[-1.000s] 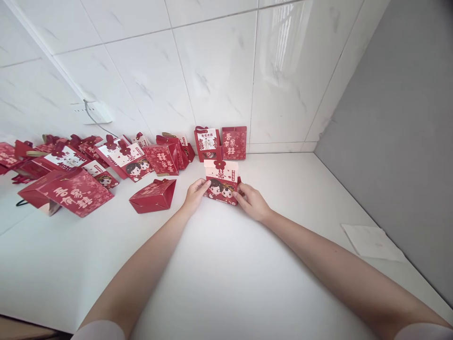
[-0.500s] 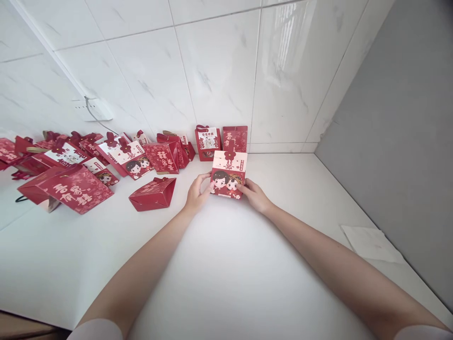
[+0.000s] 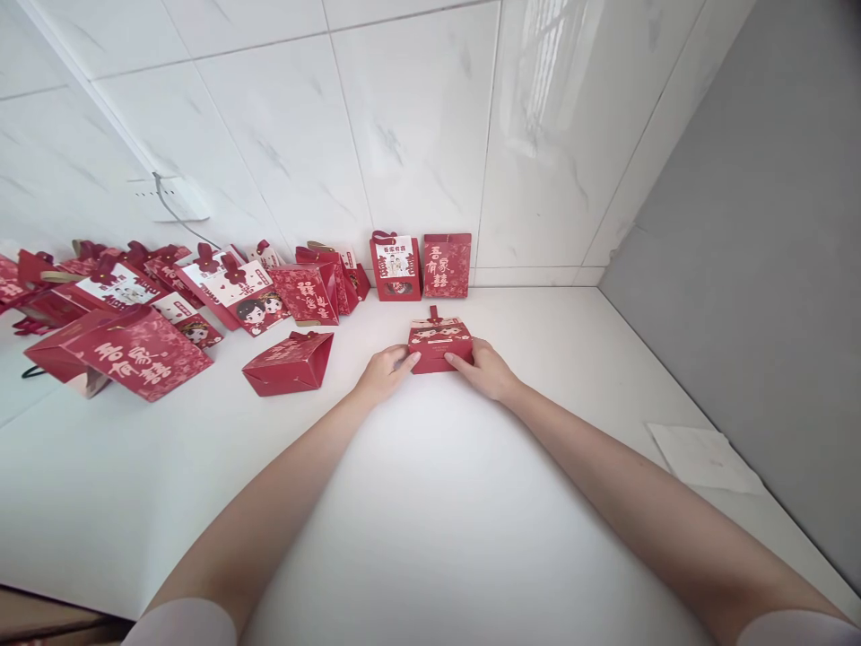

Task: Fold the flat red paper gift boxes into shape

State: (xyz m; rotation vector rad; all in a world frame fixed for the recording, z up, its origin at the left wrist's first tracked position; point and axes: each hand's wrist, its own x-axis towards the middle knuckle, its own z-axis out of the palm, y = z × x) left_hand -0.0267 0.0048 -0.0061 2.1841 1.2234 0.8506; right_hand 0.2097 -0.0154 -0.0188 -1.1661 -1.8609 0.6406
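Between my two hands is a red gift box [image 3: 440,352] with cartoon faces on its front and a dark red ribbon at its top. Its plain red bottom face is turned toward me and the printed front slopes away. My left hand [image 3: 388,371] grips the left side, thumb on the near face. My right hand [image 3: 489,368] grips the right side the same way. Behind it, against the wall, stand a red gift box with a white label [image 3: 398,266] and a red gift box with pale lettering [image 3: 447,266].
Several red gift boxes [image 3: 144,352] crowd the left side of the white table [image 3: 430,538], some tipped over. One red box [image 3: 289,363] lies on its side left of my hands. A white tissue [image 3: 703,458] lies at the right, near a grey panel [image 3: 760,269]. A tiled wall [image 3: 417,117] rises behind.
The gift box in my hands has tipped back, so its bottom face now shows instead of the full printed front. Both hands stay on its sides.
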